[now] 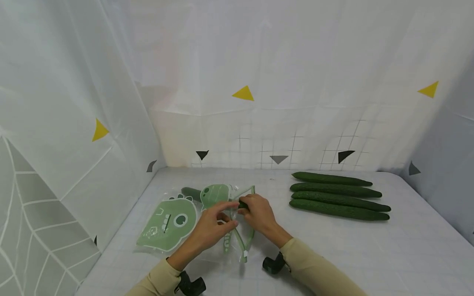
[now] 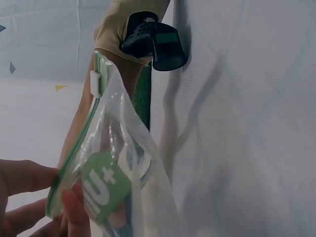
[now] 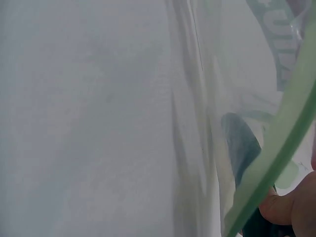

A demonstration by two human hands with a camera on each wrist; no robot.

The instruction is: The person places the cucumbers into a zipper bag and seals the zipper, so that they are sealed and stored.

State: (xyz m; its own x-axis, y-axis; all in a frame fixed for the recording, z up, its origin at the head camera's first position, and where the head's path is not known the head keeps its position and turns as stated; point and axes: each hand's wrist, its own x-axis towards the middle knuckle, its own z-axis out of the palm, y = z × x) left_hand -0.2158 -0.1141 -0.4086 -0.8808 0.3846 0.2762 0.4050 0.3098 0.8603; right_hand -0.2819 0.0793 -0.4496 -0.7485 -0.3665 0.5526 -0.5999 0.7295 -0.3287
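Observation:
My right hand [image 1: 259, 213] grips the near end of a dark green cucumber [image 1: 243, 204]. The cucumber's other end shows through a clear zip bag [image 3: 281, 123] with green print, so it lies partly inside. At the bag's mouth, my left hand [image 1: 216, 224] pinches the green zip edge [image 2: 79, 143] between thumb and fingers. A white slider [image 2: 95, 84] sits near one end of that zip. The green printed patch [image 1: 214, 194] hides the cucumber's middle in the head view.
Another green dinosaur-print bag [image 1: 166, 226] lies flat on the left of the white-covered table [image 1: 333, 250]. Several cucumbers [image 1: 338, 209] lie side by side at the right. White sheeting [image 1: 296, 61] hangs behind and at both sides.

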